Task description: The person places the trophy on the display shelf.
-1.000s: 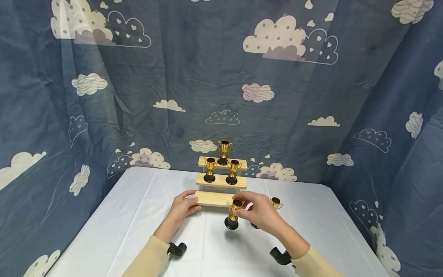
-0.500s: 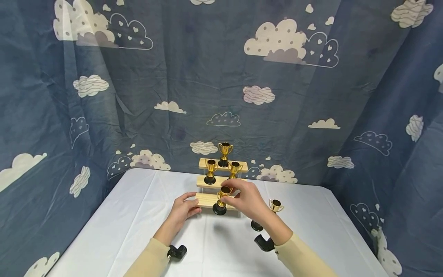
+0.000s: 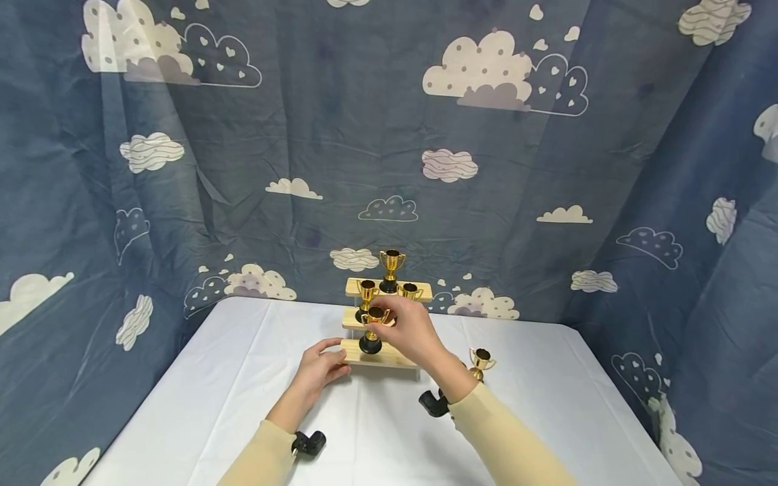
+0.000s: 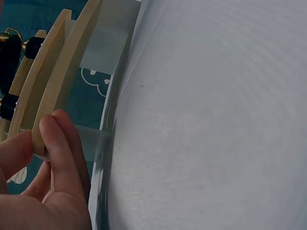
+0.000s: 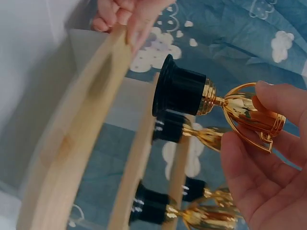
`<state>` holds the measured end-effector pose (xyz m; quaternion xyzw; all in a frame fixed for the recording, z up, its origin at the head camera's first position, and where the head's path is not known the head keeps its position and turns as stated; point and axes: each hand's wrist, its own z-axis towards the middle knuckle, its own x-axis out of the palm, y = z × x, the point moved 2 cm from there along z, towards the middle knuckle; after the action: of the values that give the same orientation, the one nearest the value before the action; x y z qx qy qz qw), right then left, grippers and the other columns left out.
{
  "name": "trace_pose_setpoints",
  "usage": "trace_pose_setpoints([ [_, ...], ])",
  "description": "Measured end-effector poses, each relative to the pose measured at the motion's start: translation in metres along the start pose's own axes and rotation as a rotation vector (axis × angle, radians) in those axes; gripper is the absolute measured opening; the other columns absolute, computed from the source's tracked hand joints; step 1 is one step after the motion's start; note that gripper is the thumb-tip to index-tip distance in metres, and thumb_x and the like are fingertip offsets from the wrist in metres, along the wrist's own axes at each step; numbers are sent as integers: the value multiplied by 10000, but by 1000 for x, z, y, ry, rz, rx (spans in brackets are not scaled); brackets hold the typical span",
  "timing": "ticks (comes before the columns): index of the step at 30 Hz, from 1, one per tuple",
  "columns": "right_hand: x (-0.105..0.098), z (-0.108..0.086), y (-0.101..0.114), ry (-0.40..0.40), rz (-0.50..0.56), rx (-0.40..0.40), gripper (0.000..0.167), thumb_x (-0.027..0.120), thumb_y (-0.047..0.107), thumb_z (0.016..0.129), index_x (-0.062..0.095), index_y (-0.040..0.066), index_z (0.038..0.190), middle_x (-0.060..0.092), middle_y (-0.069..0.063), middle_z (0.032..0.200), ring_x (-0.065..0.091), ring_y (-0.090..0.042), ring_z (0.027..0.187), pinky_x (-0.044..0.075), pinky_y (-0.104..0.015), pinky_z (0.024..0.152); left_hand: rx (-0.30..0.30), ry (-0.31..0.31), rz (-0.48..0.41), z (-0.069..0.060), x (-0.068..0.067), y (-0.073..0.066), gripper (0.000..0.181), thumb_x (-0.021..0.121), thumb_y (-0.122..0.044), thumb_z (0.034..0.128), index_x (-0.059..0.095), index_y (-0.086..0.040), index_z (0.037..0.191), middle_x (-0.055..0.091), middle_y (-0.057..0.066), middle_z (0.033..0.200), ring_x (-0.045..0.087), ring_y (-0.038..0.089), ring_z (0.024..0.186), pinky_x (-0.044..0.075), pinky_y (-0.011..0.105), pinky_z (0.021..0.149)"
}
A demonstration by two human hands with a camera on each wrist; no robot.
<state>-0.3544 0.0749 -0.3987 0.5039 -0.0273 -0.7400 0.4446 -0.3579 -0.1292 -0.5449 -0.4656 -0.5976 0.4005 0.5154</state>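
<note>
A three-step wooden stand [image 3: 395,358] holds one gold trophy [image 3: 390,266] on its top step and two on the middle step. My right hand [image 3: 416,334] pinches another gold trophy [image 3: 372,332] by its cup, upright at the left part of the lowest step. In the right wrist view a gap shows between this trophy's black base [image 5: 184,88] and the lowest step [image 5: 79,139]. My left hand [image 3: 315,370] grips the left end of the lowest step, thumb on one face and fingers on the other in the left wrist view [image 4: 53,167].
Right of the stand, another gold trophy [image 3: 481,362] stands on the white table [image 3: 261,405], partly hidden by my right forearm. A dark blue curtain with clouds [image 3: 377,135] hangs behind the table and at its sides.
My right hand has carried its trophy left and up, from in front of the stand's right part to the left part of the lowest step. The left hand has stayed at the step's end.
</note>
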Motion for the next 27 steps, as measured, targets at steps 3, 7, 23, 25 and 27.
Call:
trace_pose_setpoints([
  [3, 12, 6, -2, 11, -39, -16, 385, 840, 261, 846, 717, 144, 1193, 694, 92, 1073, 639, -95, 841, 552, -258, 709, -1, 7, -8, 0, -1, -1, 463, 658, -40, 953, 523, 6, 1394, 686, 184, 985, 706, 255, 845, 620, 337, 793],
  [7, 25, 9, -6, 18, -71, -20, 379, 850, 236, 834, 719, 134, 1175, 695, 70, 1043, 616, -94, 802, 534, -259, 684, -2, 19, -28, 0, -1, -1, 465, 658, -39, 956, 517, 16, 1396, 688, 184, 971, 705, 245, 829, 620, 326, 781],
  [23, 52, 13, -14, -12, -133, 30, 365, 832, 312, 848, 711, 177, 1165, 706, 53, 1030, 566, -37, 684, 497, -232, 611, -7, 29, -47, 0, -2, -1, 473, 662, -53, 961, 504, 17, 1402, 685, 176, 963, 710, 251, 811, 621, 309, 753],
  [25, 53, 12, -14, -7, -135, 42, 365, 826, 329, 854, 708, 185, 1168, 703, 60, 1033, 556, -31, 675, 492, -231, 605, -12, 27, -47, 1, -2, 0, 460, 659, -49, 961, 514, 8, 1394, 688, 174, 963, 709, 241, 803, 621, 305, 747],
  [27, 55, 11, -13, -3, -136, 53, 369, 824, 334, 856, 708, 182, 1172, 706, 57, 1040, 551, -28, 672, 487, -231, 607, -17, 22, -46, 1, -1, 1, 445, 654, -45, 962, 526, -2, 1386, 689, 172, 964, 708, 230, 795, 620, 301, 742],
])
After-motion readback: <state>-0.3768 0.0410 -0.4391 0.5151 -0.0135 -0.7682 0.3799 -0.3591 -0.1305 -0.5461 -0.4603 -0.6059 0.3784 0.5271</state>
